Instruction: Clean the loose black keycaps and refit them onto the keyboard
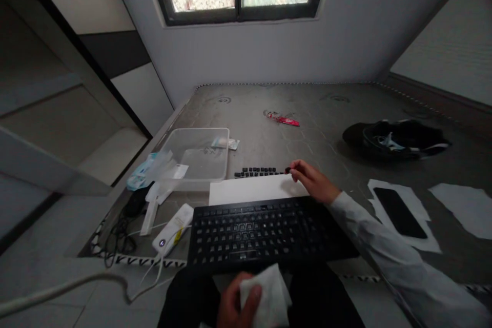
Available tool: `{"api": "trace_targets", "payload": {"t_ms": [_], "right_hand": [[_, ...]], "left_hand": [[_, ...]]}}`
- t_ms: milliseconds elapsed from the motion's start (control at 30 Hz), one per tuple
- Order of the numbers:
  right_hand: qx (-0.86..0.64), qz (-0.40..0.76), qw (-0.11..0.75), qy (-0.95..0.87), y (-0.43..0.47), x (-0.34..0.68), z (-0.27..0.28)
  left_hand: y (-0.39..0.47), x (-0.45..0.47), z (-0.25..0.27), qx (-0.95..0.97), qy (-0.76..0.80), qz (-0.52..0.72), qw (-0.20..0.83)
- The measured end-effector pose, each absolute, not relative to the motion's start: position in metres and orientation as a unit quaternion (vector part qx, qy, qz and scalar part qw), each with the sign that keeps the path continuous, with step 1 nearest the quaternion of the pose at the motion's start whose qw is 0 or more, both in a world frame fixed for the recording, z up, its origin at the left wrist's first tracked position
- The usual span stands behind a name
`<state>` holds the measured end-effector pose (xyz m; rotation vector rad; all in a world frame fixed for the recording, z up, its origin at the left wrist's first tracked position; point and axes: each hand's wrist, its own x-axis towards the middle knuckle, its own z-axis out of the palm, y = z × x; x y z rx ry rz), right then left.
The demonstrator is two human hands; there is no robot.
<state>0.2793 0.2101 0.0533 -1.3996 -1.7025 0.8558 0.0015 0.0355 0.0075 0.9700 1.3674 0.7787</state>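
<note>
A black keyboard [246,233] lies across the front edge of the mat, just above my knees, and many of its keycaps look removed. Behind it is a sheet of white paper [249,189]. Rows of loose black keycaps [255,171] stand beyond the paper. My right hand [313,182] pinches a small black keycap [288,170] at the right end of those rows. Below the keyboard, my left hand [238,300] is closed around a folded white tissue [267,294].
A clear plastic box [198,156] stands at left, near a white power strip [172,230] with cables. A red packet [282,119] lies farther back. On the right are a black cap [395,138] and a dark phone [400,212] on white paper.
</note>
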Motion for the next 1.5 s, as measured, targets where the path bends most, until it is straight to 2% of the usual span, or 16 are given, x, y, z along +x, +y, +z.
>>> {"api": "trace_targets", "payload": {"t_ms": [100,200,300,367,500,633,800,933,1167,1500], "right_hand": [[-0.515,0.386,0.415,-0.643,0.133,0.236,0.068],[-0.500,0.415,0.457,-0.608,0.064,0.192,0.054],[-0.515,0.371,0.500,-0.589,0.016,0.159,0.024],[-0.515,0.354,0.493,-0.605,0.000,0.146,0.005],[-0.517,0.350,0.476,-0.620,-0.006,0.142,-0.012],[-0.497,0.367,0.505,-0.603,-0.001,0.144,-0.017],[-0.492,0.332,0.515,-0.619,-0.004,0.143,-0.017],[-0.538,0.262,0.483,-0.639,-0.007,0.145,-0.012],[-0.524,0.183,0.437,-0.708,-0.008,0.145,-0.008],[-0.569,0.227,0.517,-0.598,-0.006,0.139,0.000]], "left_hand": [[0.037,0.005,0.007,0.431,0.556,0.389,0.595],[0.033,0.007,0.007,0.415,0.555,0.438,0.573],[0.024,0.009,0.005,0.412,0.529,0.461,0.582],[0.017,0.010,0.002,0.423,0.508,0.477,0.579],[0.008,0.009,-0.009,0.386,0.467,0.490,0.627],[0.005,0.004,-0.012,0.359,0.380,0.506,0.685],[0.002,0.001,0.000,0.490,0.406,0.450,0.627],[0.000,0.003,0.000,0.532,0.434,0.480,0.546],[0.008,0.002,-0.010,0.471,0.487,0.488,0.551],[0.017,0.003,-0.011,0.435,0.494,0.489,0.572]]}}
